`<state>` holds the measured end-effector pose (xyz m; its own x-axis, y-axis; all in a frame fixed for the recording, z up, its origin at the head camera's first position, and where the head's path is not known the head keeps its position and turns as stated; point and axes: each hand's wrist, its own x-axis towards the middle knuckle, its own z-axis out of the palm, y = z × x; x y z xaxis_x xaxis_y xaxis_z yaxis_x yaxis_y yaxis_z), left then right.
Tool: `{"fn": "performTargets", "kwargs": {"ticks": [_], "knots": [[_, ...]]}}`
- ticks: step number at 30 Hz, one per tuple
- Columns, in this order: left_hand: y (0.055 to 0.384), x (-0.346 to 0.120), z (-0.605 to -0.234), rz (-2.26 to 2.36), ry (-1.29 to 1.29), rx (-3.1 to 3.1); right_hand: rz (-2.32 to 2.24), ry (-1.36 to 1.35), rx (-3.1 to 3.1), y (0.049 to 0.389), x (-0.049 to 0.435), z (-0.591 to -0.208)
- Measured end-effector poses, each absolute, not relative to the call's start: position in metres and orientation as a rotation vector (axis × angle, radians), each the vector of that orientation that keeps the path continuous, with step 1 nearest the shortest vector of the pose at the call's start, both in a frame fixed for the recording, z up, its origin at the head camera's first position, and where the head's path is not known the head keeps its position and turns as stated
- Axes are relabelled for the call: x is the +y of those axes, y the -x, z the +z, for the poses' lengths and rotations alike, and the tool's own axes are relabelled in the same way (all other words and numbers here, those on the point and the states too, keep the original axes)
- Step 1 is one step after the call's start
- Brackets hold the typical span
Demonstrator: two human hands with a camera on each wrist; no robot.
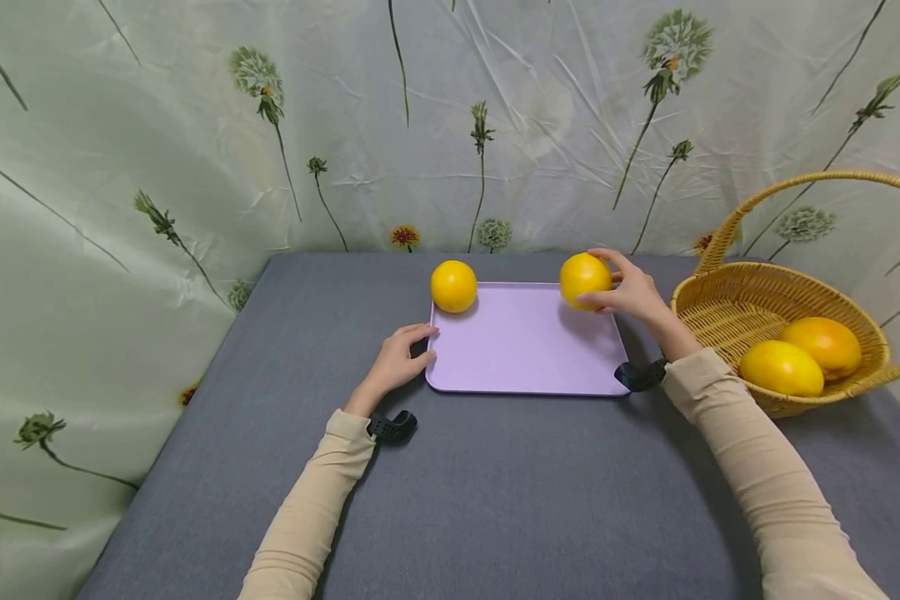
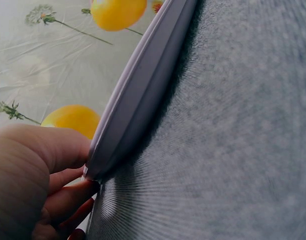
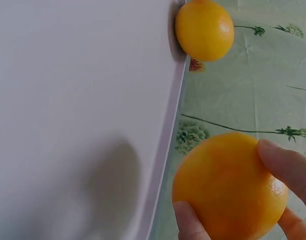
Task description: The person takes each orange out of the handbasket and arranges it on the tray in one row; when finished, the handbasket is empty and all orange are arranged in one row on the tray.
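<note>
A lilac tray (image 1: 525, 342) lies on the grey table. My left hand (image 1: 397, 360) is at its left edge; in the left wrist view the thumb (image 2: 68, 147) and fingers pinch the tray rim (image 2: 128, 90). One orange (image 1: 453, 287) sits in the tray's back left corner. My right hand (image 1: 633, 292) grips another orange (image 1: 583, 282) between thumb and fingers, over the tray's back right corner. In the right wrist view this held orange (image 3: 227, 187) is apart from the tray, with a shadow on the tray surface.
A wicker basket (image 1: 720, 321) with a tall handle stands to the right, holding two orange-yellow fruits (image 1: 782, 367). Behind the table hangs a flower-printed cloth (image 1: 360, 125). Grey table surface (image 1: 495, 500) lies in front of the tray.
</note>
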<state>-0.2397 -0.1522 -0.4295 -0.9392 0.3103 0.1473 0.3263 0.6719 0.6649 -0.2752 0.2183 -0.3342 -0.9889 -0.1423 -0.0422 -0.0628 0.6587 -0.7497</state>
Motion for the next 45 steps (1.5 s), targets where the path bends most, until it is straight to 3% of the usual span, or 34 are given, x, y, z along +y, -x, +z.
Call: {"fn": "performTargets", "kwargs": {"ticks": [45], "knots": [[0.242, -0.153, -0.432, -1.156, 0.543, -2.851, -1.494, 0.149, 2.505, 0.312, 0.154, -0.372]]}}
